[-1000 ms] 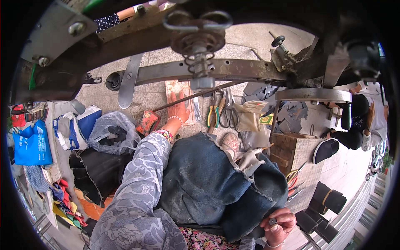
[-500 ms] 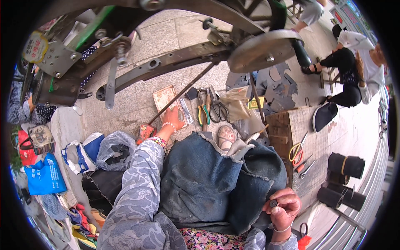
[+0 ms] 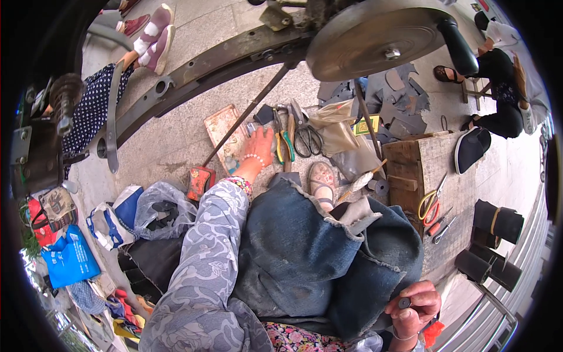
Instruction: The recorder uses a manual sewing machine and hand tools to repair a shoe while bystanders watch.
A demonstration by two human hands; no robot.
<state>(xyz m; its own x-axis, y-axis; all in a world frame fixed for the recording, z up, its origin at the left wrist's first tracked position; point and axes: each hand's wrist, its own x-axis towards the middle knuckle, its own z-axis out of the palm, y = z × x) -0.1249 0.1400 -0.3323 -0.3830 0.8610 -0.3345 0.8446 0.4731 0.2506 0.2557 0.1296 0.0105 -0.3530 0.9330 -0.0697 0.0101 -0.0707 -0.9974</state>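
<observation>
My left hand (image 3: pixel 258 148), a beaded bracelet on its wrist, reaches down to the ground with its fingers stretched out and apart. It lies between a worn, shallow tray (image 3: pixel 226 126) and green-and-yellow-handled pliers (image 3: pixel 285 146); its fingertips are near small items I cannot make out. At the lower right, my right hand (image 3: pixel 417 306) pinches a small dark round disc (image 3: pixel 404 303) with a mark at its centre between thumb and fingers. A heavy blue denim cloth (image 3: pixel 299 246) covers my lap. Dark-handled scissors (image 3: pixel 308 141) lie beyond the pliers.
A hand-cranked machine with a large wheel (image 3: pixel 375 44) crosses above. On the right, a wooden box (image 3: pixel 440 193) bears scissors (image 3: pixel 431 202) and small tools, with a black shoe (image 3: pixel 472 151) beside it. Leather scraps (image 3: pixel 402 100) lie ahead; people sit nearby. Bags (image 3: pixel 164 211) stand at left.
My left hand has moved from the tray to the right, closer to the pliers. My right hand still pinches the small disc. The whole view has shifted, with the machine's wheel now larger.
</observation>
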